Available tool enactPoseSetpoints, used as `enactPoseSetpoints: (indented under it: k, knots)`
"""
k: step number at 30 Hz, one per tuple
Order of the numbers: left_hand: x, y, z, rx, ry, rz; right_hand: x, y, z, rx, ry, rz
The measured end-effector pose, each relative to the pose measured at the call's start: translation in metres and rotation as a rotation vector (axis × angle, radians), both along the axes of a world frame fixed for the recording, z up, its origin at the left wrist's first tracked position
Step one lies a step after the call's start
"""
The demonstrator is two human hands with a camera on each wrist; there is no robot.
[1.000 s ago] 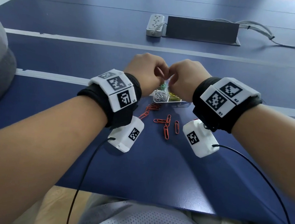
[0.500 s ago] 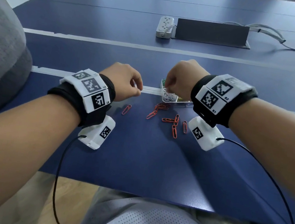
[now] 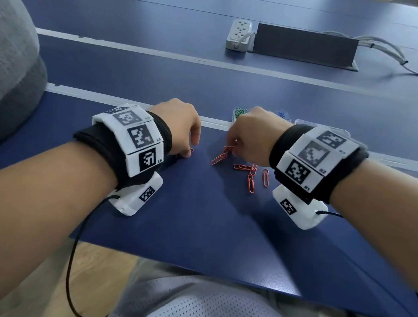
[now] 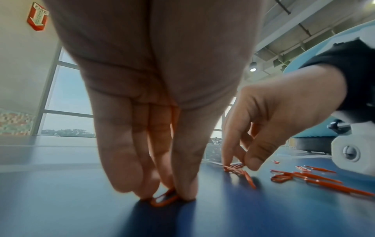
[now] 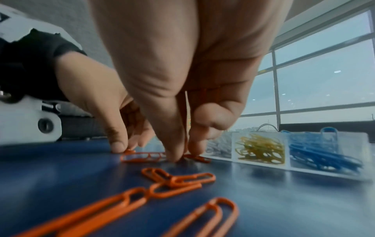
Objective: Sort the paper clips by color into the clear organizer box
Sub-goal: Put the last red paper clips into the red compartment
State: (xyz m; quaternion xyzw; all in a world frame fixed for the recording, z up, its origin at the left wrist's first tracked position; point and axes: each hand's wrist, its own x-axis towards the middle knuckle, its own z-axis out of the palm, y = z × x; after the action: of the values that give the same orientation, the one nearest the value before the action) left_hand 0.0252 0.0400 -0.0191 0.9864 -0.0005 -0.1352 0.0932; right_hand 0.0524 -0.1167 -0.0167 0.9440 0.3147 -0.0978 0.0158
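My left hand (image 3: 186, 154) is down on the blue table (image 3: 195, 222), its thumb and fingers pinching a single orange clip (image 4: 164, 198) that still lies on the surface. My right hand (image 3: 231, 148) pinches the end of a small bunch of orange clips (image 3: 220, 157), tipping them up off the table just in front of the clear organizer box (image 5: 288, 166). The box holds silver clips (image 5: 220, 146), yellow clips (image 5: 259, 150), blue clips (image 5: 322, 156) and green clips (image 3: 240, 111) in separate compartments. Several loose orange clips (image 3: 251, 176) lie under my right wrist.
A white power strip (image 3: 239, 34) and a dark cable cover (image 3: 304, 46) sit far back on the table. A grey padded object (image 3: 2, 62) stands at the left. The table's near edge (image 3: 215, 273) is close to my lap.
Both hands have left the box and dropped to the table. The left went left to a lone orange clip; the right came back and down onto the orange bunch.
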Motion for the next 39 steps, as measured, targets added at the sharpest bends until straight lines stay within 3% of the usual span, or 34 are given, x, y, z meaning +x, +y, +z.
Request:
enactPoseSetpoints:
  k: [21,29,39]
  knots:
    - [0.0,-0.039,0.0,-0.227,0.042,-0.034,-0.006,-0.022,0.0,0.185,0.083,-0.035]
    - [-0.004,-0.041,-0.009,-0.043,0.009,-0.115,-0.004,-0.027,-0.005,0.206,0.005,-0.164]
    - [-0.005,-0.047,-0.007,-0.014,0.019,-0.152,-0.001,-0.023,-0.011,0.058,0.069,-0.109]
